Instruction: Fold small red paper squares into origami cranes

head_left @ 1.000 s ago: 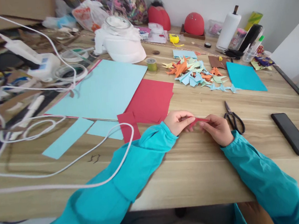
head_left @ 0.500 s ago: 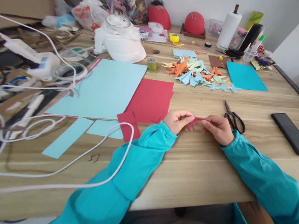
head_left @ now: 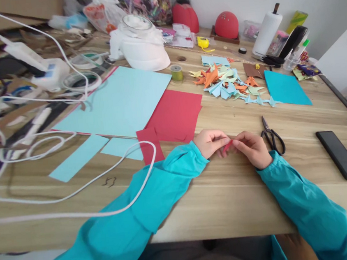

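Between my two hands is a small folded piece of red paper (head_left: 227,145), mostly hidden by the fingers. My left hand (head_left: 212,142) pinches its left end between thumb and fingers. On the other end, the thumb and fingertips of my right hand (head_left: 252,148) are closed. Both hands are just above the table, close together. Black-handled scissors (head_left: 272,136) lie right of my right hand. Left of my left hand are a red paper strip (head_left: 150,145) and red paper sheets (head_left: 174,113). Several folded paper cranes (head_left: 224,81) in orange, blue and pale green are heaped behind.
A black phone (head_left: 340,154) lies at the right. Large light blue sheets (head_left: 121,102) and a blue strip (head_left: 79,158) cover the left. A white cable (head_left: 59,200) loops over my left sleeve. A thread spool (head_left: 176,72) and a bright blue sheet (head_left: 287,88) lie farther back.
My hands have drawn slightly closer together, and the red paper between them now tilts and shows less of its length. Everything else lies as before, with a slight camera shift.
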Available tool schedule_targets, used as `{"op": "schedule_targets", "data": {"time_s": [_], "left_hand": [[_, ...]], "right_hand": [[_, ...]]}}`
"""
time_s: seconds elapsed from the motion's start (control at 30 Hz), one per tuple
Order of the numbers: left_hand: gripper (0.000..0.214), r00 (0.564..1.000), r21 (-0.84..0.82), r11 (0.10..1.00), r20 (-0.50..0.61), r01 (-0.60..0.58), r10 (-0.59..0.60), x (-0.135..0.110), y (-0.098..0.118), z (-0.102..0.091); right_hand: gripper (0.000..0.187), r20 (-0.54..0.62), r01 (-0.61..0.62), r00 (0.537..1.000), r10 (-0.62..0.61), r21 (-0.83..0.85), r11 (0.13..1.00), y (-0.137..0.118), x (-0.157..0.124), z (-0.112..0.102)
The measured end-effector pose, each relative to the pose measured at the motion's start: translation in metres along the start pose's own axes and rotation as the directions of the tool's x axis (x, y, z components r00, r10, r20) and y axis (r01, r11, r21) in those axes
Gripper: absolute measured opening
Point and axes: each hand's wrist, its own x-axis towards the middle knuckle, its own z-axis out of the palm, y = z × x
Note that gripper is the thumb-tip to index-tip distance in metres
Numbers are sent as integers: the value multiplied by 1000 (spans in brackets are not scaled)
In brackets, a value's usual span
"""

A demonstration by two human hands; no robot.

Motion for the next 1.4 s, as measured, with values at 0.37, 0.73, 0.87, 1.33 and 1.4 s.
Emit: {"op": "schedule_targets", "data": {"time_s": [0.37, 0.73, 0.87, 1.33, 1.4], "left_hand": [[44, 993, -170, 978, 42, 117, -111, -1, 2, 3], [36, 997, -156, 986, 48, 67, -60, -1, -3, 6], [38, 999, -124, 992, 42, 30, -25, -2, -2, 6], [61, 997, -139, 990, 73, -26, 36, -4, -3, 6], [60, 998, -146, 989, 56, -29, 37, -4, -3, 6]], "right_hand": [[26, -36, 25, 999, -26, -40, 999, -2, -2, 1], [24, 12, -34, 999, 34, -20, 999, 2, -3, 0], [22, 10, -25, 1000, 25, -14, 1000, 1, -2, -1], [27, 53, -27, 998, 27, 1, 1000, -1, -1, 0], [26, 45, -25, 999, 24, 30, 999, -1, 0, 0]]}}
